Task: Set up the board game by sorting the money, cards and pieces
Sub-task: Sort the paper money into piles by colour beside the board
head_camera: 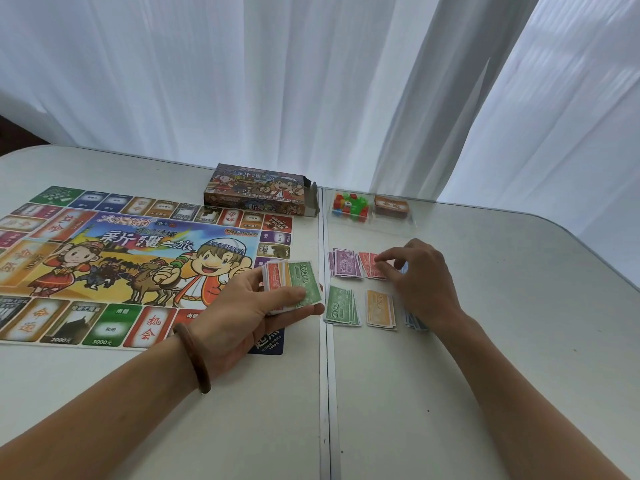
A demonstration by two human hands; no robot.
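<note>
White curtains point(311, 81) are hanging behind a pale table point(485, 375), which a seam is splitting into 2 halves. On the left half a colourful game board point(121, 258) is lying flat, showing cartoon figures, a camel and bordered squares. Its near right corner is disappearing under the left hand point(242, 306). Behind the board, the printed game box point(259, 190) is sitting with 1 end flap open. Just right of it, a clear plastic tray point(412, 220) is holding bright plastic pieces point(348, 204) and an orange card deck point(392, 206).

The left hand is gripping an unsorted stack of notes point(294, 284), thumb across a green 500 on top. The right hand point(422, 278) is hovering over the sorted money with bent fingers. Its fingertips are meeting the red pile point(369, 266), but I cannot tell whether they are pinching a note. A purple pile point(344, 265) is lying beside the red. Nearer the person are a green 500 pile point(341, 306), an orange pile point(380, 308) and a blue pile point(415, 322), the last partly hidden by the right wrist. A brown bangle point(194, 358) is circling the left wrist.
</note>
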